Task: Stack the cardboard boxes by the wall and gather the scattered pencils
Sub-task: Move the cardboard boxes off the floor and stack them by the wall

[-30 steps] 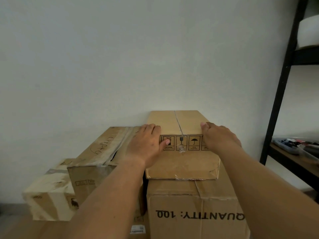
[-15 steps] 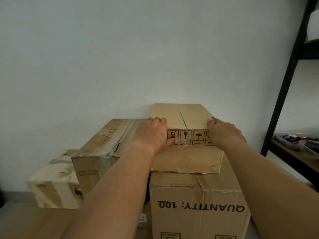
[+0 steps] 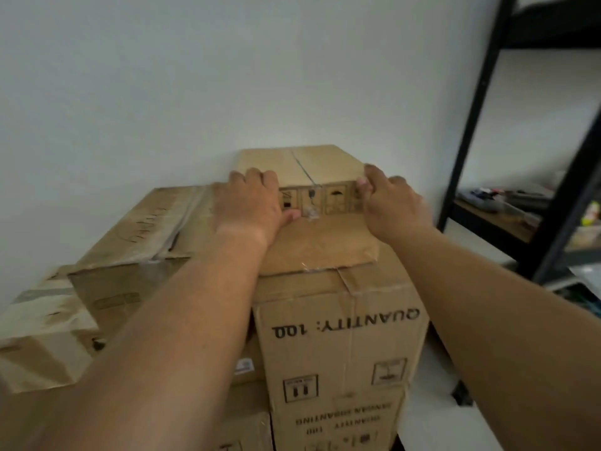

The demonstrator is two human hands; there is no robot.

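Since half a second before, the small box had slid a little farther back on top of the tall printed box, its far end against the wall. The left hand gripped its near upper edge, fingers hooked over the top and thumb on the front face. The right hand curled round the right upper corner. To finish well, both hands should probably push evenly, so the box stays square and centred on the tall printed box. The small box was plain brown corrugated card, shallow and long, with a taped centre seam and a dented lower front edge. Left of the tall printed box sat a scuffed carton with handwriting. To its right stood a black rack. No pencils could be made out.
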